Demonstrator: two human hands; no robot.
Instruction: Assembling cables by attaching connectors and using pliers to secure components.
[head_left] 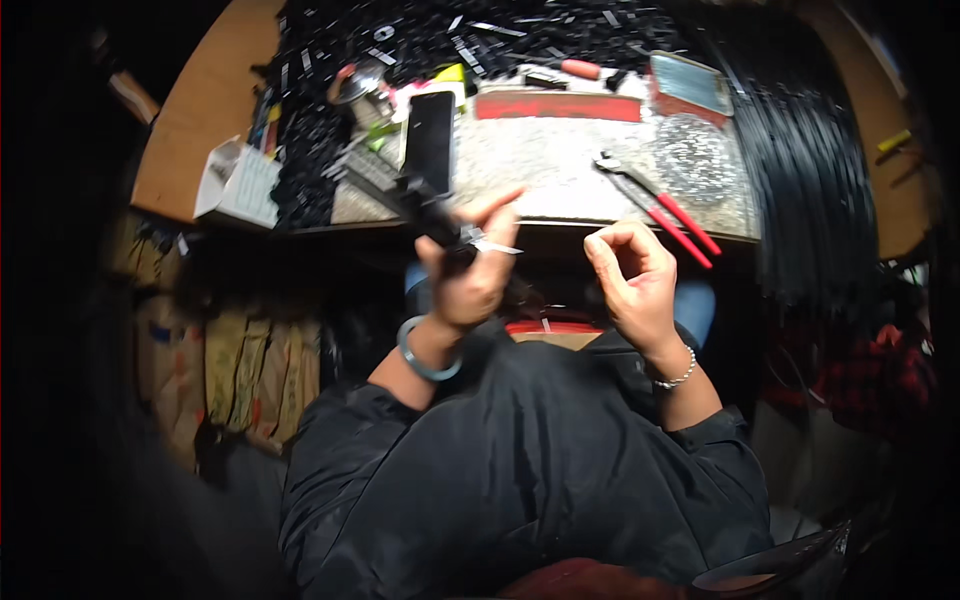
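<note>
Your left hand [472,285] is curled, partly closed around a black elongated tool-like piece [428,208], which blurs too much for its exact kind to be told. It points from your grip toward 10 o'clock, and a thin pale strip [497,247] juts out by your fingers toward 3 o'clock. Your right hand [637,280] is raised over the near edge of the speckled board [540,165], thumb and forefinger brought together in a pinch with a rounded gap behind them; you cannot tell from here whether anything tiny sits between the tips.

From your right hand, red-handled pliers [655,207] lie toward 12 to 1 o'clock, jaws pointing away from you. A heap of small silvery bits [693,157] sits at 1 o'clock, with a red-sided, silvery-topped box [690,85] just beyond, and a red bar [557,106] at 11. Long black strips [805,150] spread in a thick sheaf at 2 o'clock.

From your left hand, a dark-screened phone [430,142] lies between 11 and 12 o'clock, and an opened white carton [238,183] stands at 10. Across the far side, from about 10 to 1 o'clock of the board, small black pieces [560,40] lie heaped.
</note>
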